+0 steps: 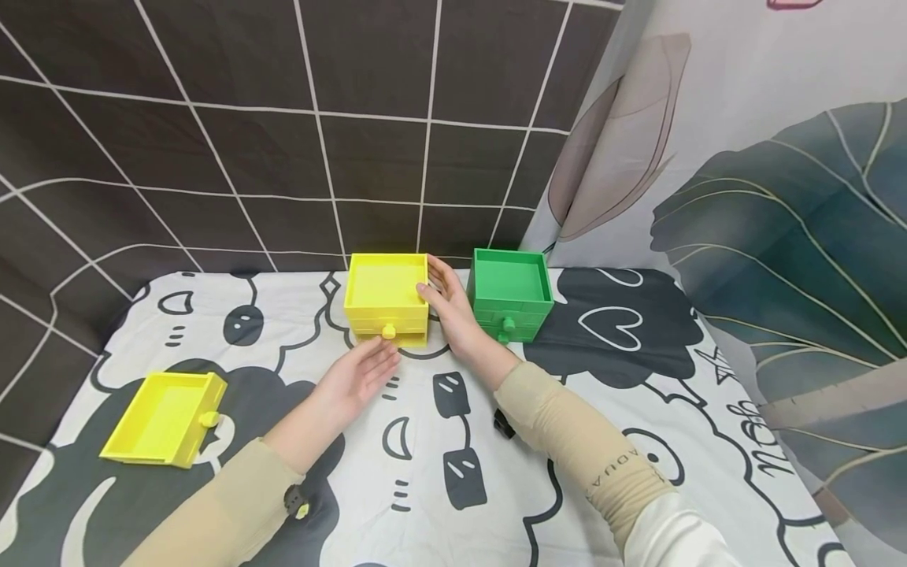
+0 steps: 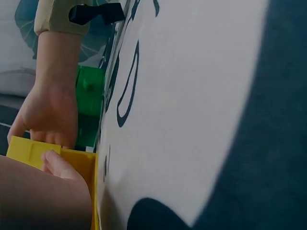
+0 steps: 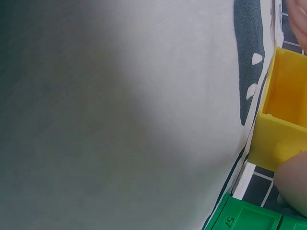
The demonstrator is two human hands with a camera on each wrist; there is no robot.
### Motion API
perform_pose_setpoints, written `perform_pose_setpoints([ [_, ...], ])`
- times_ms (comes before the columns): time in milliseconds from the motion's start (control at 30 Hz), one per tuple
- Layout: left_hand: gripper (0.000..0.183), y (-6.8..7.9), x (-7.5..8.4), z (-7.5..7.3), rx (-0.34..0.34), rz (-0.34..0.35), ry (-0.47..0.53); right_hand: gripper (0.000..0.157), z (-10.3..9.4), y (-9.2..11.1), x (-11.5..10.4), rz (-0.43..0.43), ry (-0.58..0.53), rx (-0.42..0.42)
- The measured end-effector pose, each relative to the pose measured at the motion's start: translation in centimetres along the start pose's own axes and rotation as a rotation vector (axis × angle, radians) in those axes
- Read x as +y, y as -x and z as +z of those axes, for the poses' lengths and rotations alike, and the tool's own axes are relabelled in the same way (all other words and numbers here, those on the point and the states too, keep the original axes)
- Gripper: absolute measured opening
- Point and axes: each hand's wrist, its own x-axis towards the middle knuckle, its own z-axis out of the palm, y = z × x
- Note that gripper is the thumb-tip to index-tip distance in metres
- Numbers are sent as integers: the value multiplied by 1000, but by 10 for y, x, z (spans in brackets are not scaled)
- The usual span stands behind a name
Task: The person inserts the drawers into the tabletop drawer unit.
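A small yellow drawer cabinet [image 1: 386, 282] stands against the dark backdrop in the head view. Its upper drawer has a round knob [image 1: 389, 331], and below that is an open slot. My right hand [image 1: 457, 311] holds the cabinet's right side, thumb at the top rim and fingers along the outer wall. Just under the knob is my left hand [image 1: 357, 378], palm turned up and fingers fairly straight; whether they touch the knob is unclear. A loose yellow drawer [image 1: 159, 417] lies on the cloth at the left, knob facing right.
Right of my right hand stands a green drawer cabinet [image 1: 512, 283] with knobs on its front. A cartoon-printed cloth [image 1: 418, 425] covers the surface. Behind hangs a dark gridded backdrop [image 1: 375, 157], with a leaf-patterned curtain [image 1: 779, 236] at the right.
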Motion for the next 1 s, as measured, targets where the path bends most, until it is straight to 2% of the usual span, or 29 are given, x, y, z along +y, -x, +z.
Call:
perform_pose_setpoints([
  [433, 17, 23, -9, -24, 37, -43, 25, 63, 1, 0, -1, 7, -6, 5],
  [1000, 21, 44, -13, -67, 63, -61, 14, 65, 0, 0, 0, 17, -8, 9],
])
